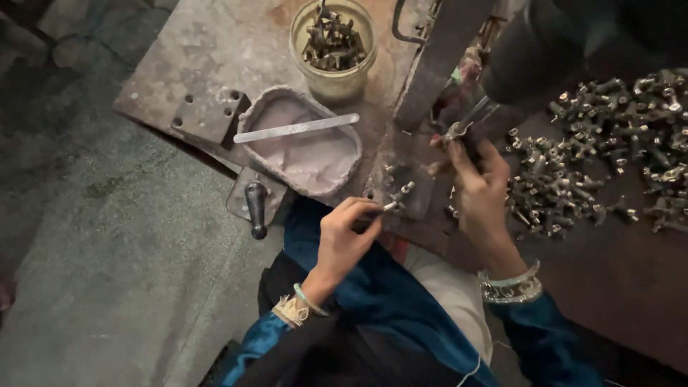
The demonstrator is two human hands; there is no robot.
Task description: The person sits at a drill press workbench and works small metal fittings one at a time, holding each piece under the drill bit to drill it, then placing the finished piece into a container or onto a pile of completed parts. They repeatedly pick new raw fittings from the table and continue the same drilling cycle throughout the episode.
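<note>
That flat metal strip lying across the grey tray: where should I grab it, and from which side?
Take the flat metal strip at its right end, coming from above. It bridges the grey tray rim to rim, so that end overhangs with space beneath for fingers. The left hand, pinching a small fitting, is nearest.

Two hands in view: left hand [344,236], right hand [479,188]. One small fitting [398,198] at left fingertips. One jar [333,44] holding fittings, too jumbled to count. One grey tray [304,140] with one flat metal strip [295,128] across it. One dark handle [256,208]. One pile of fittings [602,143] on tabletop [208,50], dozens, exact number not countable. Bangles on both wrists, number unclear.
</note>
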